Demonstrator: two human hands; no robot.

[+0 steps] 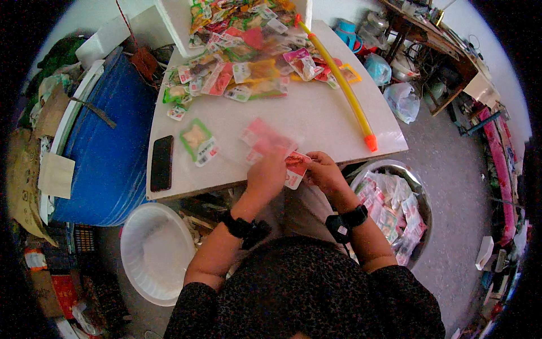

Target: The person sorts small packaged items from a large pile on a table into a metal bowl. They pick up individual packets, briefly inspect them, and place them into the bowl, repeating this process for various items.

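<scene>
Over the table's front edge, my right hand pinches a small red-and-white food packet by its right side. My left hand is beside it, blurred, its fingers closed at the lower end of blurred pink-red packaging. Whether that is one packet or several is hard to tell. A green-edged packet with a pale filling lies flat to the left. Farther back, a heap of mixed food packets spreads from an open white box across the table.
A black phone lies at the left of the white table. A yellow tube with orange ends lies along the right. Below stand a white plastic tub, a steel basin full of packets and a blue barrel.
</scene>
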